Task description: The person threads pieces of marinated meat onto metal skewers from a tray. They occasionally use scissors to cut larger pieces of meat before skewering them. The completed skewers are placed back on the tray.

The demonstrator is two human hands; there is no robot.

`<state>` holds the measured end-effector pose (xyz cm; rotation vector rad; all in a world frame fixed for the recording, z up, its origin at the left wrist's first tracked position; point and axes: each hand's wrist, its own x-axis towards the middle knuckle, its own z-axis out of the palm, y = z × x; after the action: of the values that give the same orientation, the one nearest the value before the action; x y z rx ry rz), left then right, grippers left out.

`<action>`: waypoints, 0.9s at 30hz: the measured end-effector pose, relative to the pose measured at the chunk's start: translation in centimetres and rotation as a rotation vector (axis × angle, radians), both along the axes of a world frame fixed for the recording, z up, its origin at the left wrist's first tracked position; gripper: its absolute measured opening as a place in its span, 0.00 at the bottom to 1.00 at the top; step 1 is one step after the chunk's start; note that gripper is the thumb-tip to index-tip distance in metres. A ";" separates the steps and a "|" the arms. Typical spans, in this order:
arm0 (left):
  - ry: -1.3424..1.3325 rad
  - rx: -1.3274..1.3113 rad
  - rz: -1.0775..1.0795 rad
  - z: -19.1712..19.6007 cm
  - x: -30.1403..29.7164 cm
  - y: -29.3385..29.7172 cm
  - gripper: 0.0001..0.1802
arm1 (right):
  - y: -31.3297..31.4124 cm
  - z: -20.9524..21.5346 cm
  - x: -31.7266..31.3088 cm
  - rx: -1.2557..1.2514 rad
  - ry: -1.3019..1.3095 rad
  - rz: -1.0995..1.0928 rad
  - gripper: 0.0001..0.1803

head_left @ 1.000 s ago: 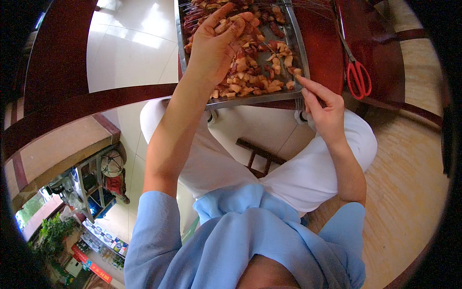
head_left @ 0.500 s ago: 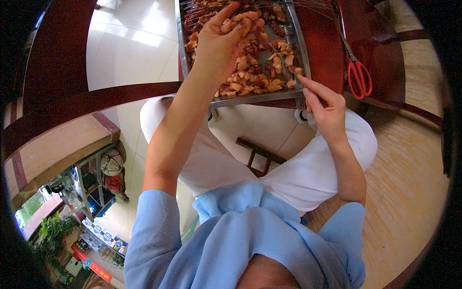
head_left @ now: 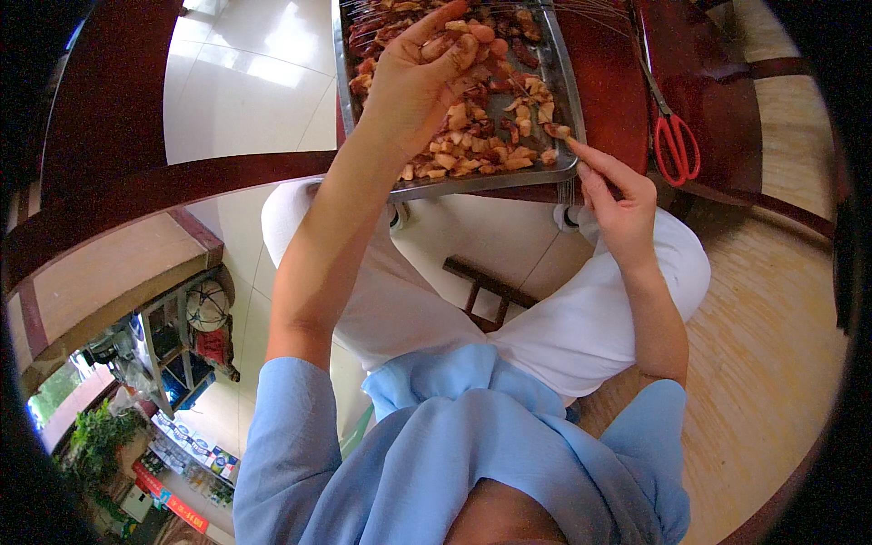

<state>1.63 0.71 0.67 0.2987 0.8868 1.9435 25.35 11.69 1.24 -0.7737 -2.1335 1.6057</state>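
Note:
A metal tray point(head_left: 436, 190) full of small cut chunks of marinated meat point(head_left: 468, 150) lies in front of me at the top of the view. Over its middle, my left hand point(head_left: 427, 77) is turned partly palm up, its fingers curled round several meat pieces and the index finger stretched out. My right hand point(head_left: 613, 186), at the tray's near right corner, pinches a small chunk of meat point(head_left: 557, 132) between thumb and fingers. A faint thin line, perhaps a skewer, runs from that chunk toward the left hand; I cannot make it out fully.
Thin metal skewers point(head_left: 363, 20) lie across the tray's far left, and more skewers point(head_left: 595, 14) lie on the dark red table point(head_left: 613, 100). Red-handled scissors point(head_left: 676, 145) rest at its right. A dark wooden rail point(head_left: 227, 182) runs along the left. Potted plants point(head_left: 100, 436) stand lower left.
My right hand has shifted very slightly right and down, with the meat chunk at its fingertips showing more. My left hand has stayed nearly in place above the tray.

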 end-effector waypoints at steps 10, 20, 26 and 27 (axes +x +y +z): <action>0.118 -0.057 0.007 0.1 0.1 0.1 0.27 | 0.4 -1.2 -0.4 0.757 0.164 0.040 0.16; 0.114 0.002 -0.035 -0.9 0.0 0.1 0.23 | 0.0 0.2 0.0 -0.249 -0.110 0.049 0.16; 0.003 -0.023 -0.007 -0.8 1.5 0.5 0.24 | -1.0 0.1 -0.7 0.319 -0.012 -0.007 0.16; -0.010 -0.028 0.015 -0.7 1.6 0.5 0.25 | -0.9 -0.1 -0.7 0.244 -0.006 -0.006 0.15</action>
<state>3.25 1.18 -0.07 0.2661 0.9114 1.9428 24.64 10.81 1.18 -0.7057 -2.2734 1.3084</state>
